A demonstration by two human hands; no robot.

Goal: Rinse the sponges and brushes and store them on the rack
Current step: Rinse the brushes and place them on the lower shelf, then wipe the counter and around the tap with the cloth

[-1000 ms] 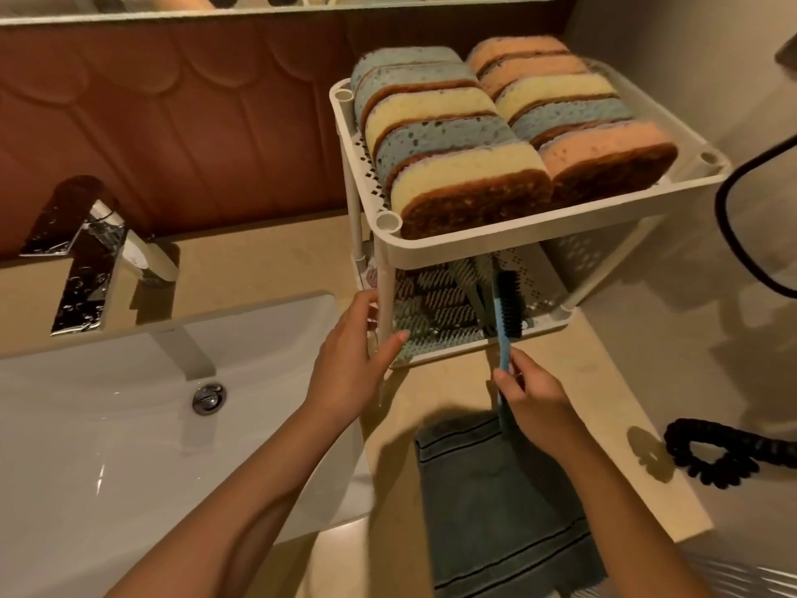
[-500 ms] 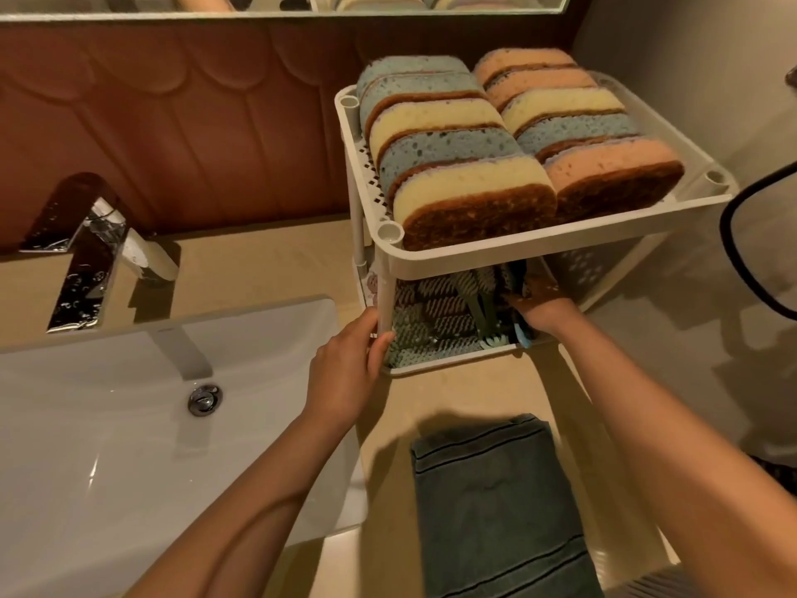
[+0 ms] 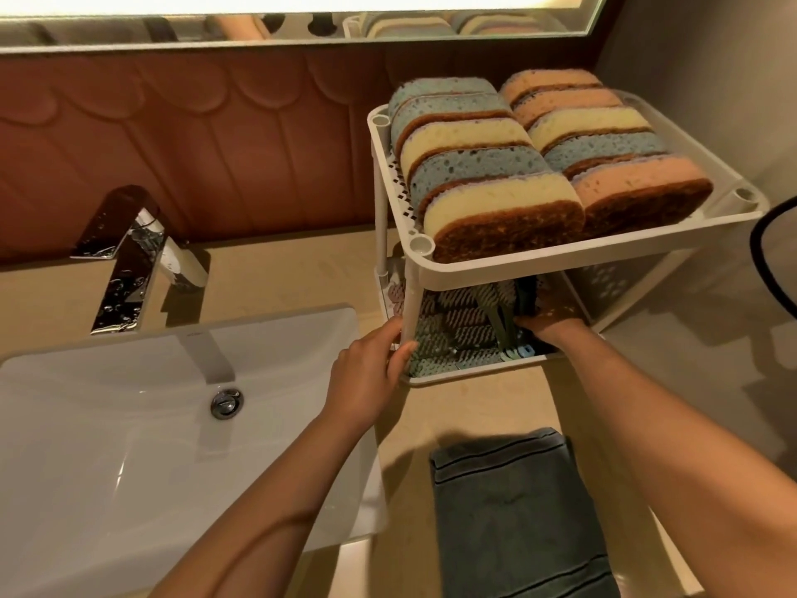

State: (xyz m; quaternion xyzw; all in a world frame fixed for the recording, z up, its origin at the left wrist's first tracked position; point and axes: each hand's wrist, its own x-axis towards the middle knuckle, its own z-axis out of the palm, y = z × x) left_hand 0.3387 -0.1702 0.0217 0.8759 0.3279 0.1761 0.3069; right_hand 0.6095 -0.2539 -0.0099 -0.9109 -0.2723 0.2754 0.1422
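A white two-tier rack (image 3: 604,252) stands on the counter right of the sink. Its top shelf holds two rows of blue, yellow and pink sponges (image 3: 496,200) set on edge. Several brushes (image 3: 483,310) lie on the lower shelf, in shadow. My left hand (image 3: 371,369) grips the rack's front left post. Under the top shelf, my right hand (image 3: 554,323) reaches into the lower shelf, its fingers curled on the blue brush. That brush's handle end (image 3: 525,350) pokes out at the shelf's front edge. The fingertips are partly hidden.
A white sink (image 3: 129,425) with a chrome faucet (image 3: 129,261) fills the left. A folded grey towel (image 3: 509,511) lies on the counter in front of the rack. A black cable loop (image 3: 761,252) hangs at the right edge. A mirror runs along the top.
My right hand carried the blue brush from in front of the rack into the lower shelf and stays there. My left hand has kept hold of the rack's post.
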